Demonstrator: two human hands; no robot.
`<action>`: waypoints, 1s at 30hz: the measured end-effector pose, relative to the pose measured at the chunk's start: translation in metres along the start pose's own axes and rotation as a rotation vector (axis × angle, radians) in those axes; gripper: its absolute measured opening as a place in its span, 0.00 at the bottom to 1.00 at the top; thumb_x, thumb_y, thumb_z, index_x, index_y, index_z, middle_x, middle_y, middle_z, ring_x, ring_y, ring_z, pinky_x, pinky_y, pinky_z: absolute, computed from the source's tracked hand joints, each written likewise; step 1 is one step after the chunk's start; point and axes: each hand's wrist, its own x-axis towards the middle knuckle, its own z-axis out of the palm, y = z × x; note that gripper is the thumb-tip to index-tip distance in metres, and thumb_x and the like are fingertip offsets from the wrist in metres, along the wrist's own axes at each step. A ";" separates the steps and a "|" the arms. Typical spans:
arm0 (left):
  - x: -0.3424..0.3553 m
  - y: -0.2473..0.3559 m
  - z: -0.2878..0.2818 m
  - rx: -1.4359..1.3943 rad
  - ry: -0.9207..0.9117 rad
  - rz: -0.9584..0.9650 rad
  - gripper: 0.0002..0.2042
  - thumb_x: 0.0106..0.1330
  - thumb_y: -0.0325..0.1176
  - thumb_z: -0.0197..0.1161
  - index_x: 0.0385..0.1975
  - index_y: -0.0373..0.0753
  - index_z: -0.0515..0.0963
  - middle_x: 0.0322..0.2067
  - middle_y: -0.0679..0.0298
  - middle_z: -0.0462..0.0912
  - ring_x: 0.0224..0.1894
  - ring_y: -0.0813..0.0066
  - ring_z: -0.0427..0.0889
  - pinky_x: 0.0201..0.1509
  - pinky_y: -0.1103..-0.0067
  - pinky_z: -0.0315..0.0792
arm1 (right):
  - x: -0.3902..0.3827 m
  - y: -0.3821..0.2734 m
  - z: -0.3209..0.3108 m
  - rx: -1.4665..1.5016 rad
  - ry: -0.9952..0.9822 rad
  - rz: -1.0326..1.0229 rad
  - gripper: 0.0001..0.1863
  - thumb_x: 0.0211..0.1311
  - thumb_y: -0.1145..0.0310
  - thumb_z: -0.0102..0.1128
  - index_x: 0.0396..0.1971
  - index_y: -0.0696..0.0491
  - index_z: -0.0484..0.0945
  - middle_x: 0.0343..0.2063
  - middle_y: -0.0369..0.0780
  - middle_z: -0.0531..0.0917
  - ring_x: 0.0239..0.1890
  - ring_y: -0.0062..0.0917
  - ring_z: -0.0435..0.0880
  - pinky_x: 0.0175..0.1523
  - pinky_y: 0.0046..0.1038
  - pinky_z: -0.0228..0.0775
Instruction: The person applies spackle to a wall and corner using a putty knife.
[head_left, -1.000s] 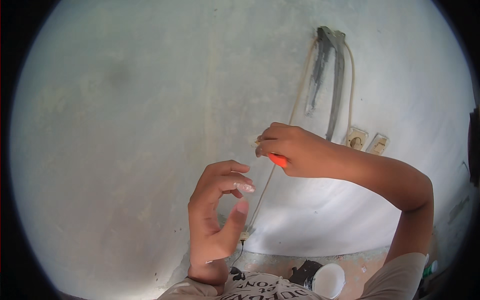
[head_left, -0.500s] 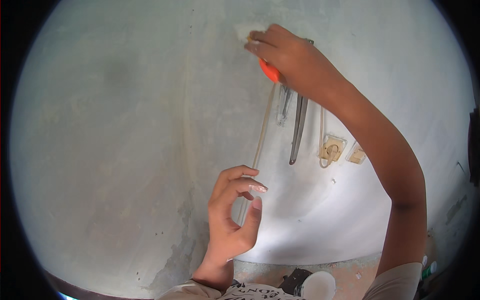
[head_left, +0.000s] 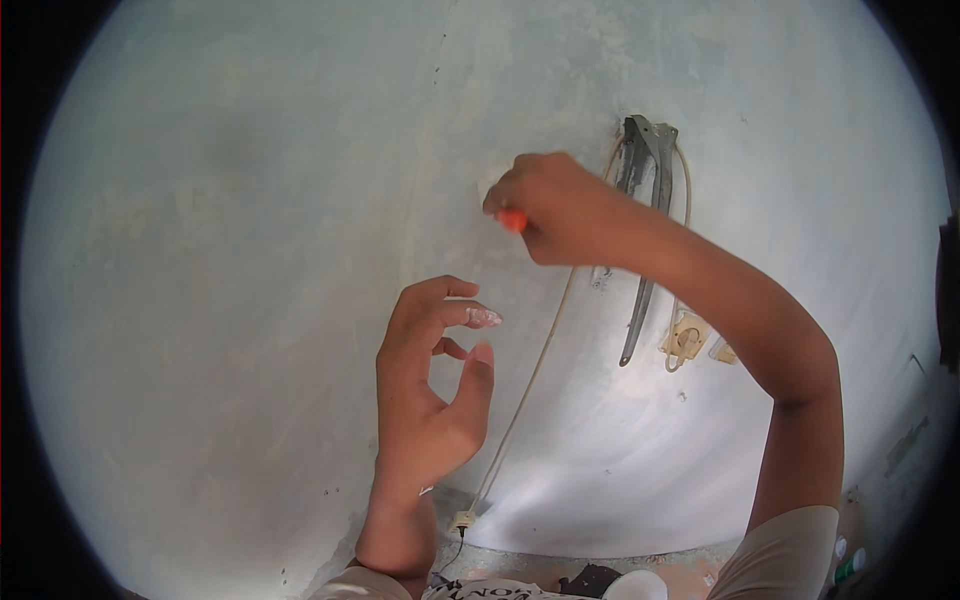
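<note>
My right hand (head_left: 565, 212) is raised against the grey-white wall (head_left: 230, 330), its fingers wrapped round a tool with an orange handle (head_left: 513, 219). The working end of that tool is hidden by the hand. A pale smear of filler (head_left: 489, 183) shows on the wall beside my fingertips. Lower and to the left, my left hand (head_left: 425, 385) hangs in front of the wall, fingers curved and thumb apart, with nothing between them. White paste coats one of its fingertips.
Right of my right hand a dark metal bracket (head_left: 662, 165) is fixed to the wall, with a cable (head_left: 541, 362) running down to an extension socket (head_left: 462, 521). A wall socket with a plug (head_left: 685, 340) sits below the bracket. A white round container (head_left: 636, 586) stands at the bottom.
The view has shifted, bringing the whole bracket and the extension socket into sight. My right hand is lower on the wall, still gripping the orange-handled tool. My left hand keeps its curved pose.
</note>
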 end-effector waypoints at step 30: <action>-0.001 -0.024 -0.024 -0.111 -0.136 -0.051 0.12 0.58 0.19 0.56 0.40 0.41 0.77 0.52 0.58 0.73 0.46 0.72 0.78 0.43 0.78 0.71 | 0.021 -0.014 -0.036 0.239 0.067 0.488 0.06 0.49 0.79 0.59 0.28 0.59 0.82 0.20 0.41 0.81 0.26 0.25 0.79 0.34 0.31 0.72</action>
